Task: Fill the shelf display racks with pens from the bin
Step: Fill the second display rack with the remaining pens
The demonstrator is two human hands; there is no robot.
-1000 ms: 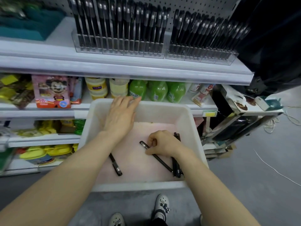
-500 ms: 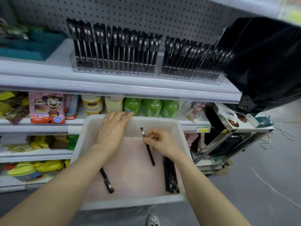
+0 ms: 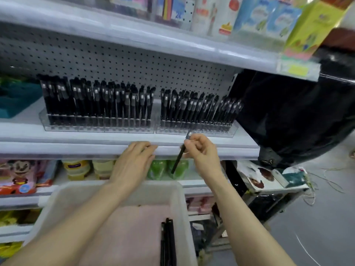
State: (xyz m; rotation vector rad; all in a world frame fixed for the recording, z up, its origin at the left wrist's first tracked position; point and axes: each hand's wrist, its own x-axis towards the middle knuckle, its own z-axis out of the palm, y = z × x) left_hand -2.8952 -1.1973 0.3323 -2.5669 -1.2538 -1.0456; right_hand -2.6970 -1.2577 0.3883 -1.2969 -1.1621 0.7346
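shelf edge (image 3: 76,148) under flat, open left hand (image 3: 132,164); right hand (image 3: 203,152) grip pinches pen (image 3: 177,160).

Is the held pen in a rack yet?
Out. The right hand pinches the pen at the shelf edge, short of the rack.

Grey pegboard (image 3: 134,60) backs white shelves (image 3: 115,148); grey floor (image 3: 326,217).
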